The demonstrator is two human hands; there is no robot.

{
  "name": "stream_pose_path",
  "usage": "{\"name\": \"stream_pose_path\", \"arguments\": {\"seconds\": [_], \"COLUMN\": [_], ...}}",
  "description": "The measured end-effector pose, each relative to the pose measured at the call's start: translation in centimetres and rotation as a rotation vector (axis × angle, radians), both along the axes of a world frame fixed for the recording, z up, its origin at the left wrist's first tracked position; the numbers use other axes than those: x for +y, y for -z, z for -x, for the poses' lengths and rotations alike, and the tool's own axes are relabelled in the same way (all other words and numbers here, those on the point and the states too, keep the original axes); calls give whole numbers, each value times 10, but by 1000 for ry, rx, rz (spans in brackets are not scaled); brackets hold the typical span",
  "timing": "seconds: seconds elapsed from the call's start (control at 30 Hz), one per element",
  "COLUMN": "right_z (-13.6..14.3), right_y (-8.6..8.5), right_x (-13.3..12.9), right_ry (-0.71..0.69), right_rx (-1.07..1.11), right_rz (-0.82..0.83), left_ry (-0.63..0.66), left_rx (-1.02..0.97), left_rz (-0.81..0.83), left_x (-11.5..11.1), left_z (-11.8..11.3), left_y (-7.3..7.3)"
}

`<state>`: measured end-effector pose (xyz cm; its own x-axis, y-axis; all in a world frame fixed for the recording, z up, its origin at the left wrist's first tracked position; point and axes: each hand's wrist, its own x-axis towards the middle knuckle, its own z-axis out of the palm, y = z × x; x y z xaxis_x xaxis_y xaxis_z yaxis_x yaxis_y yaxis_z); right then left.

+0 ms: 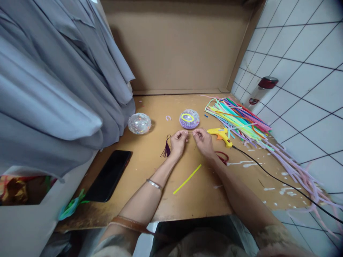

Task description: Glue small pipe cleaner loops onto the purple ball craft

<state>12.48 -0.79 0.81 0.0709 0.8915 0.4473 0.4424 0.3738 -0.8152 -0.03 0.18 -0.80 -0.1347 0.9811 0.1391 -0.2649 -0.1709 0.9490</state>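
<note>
My left hand (178, 143) and my right hand (203, 142) are close together over the table, fingertips pinched. Between them stretches a short thin strand (190, 132), too fine to tell its kind. Just beyond the fingers sits a clear ball (196, 116) wrapped in purple pipe cleaner, with a yellow ring on it. A dark purple tassel (167, 148) lies left of my left hand. Past my right hand is a yellow glue gun (218, 132). Nearer me lies a yellow pipe cleaner (187, 179). Red scissor-like handles (224, 157) are partly hidden by my right forearm.
A second clear ball (139, 123) and a black phone (109, 175) are on the left, near a grey curtain (80, 71). At right lie a heap of coloured pipe cleaners (235, 116), a jar (257, 95) with a red lid, and the glue gun's cord (268, 172).
</note>
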Motion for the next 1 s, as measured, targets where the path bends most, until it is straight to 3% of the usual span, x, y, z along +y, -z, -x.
{"name": "stream_pose_path", "arguments": {"seconds": [0.2,0.43,1.0], "right_z": [-4,-5,-8], "right_y": [-1,-1,-3], "right_x": [0,0,0], "right_ry": [-2,9,8], "right_rx": [-121,-241,-306], "right_rz": [-33,-56,-84], "left_ry": [-105,-33,-40], "left_rx": [184,378,433], "left_rz": [-104,-253,-231], "left_x": [-3,-5,-3], "left_z": [5,5,5], "left_y": [-1,-1,3]}}
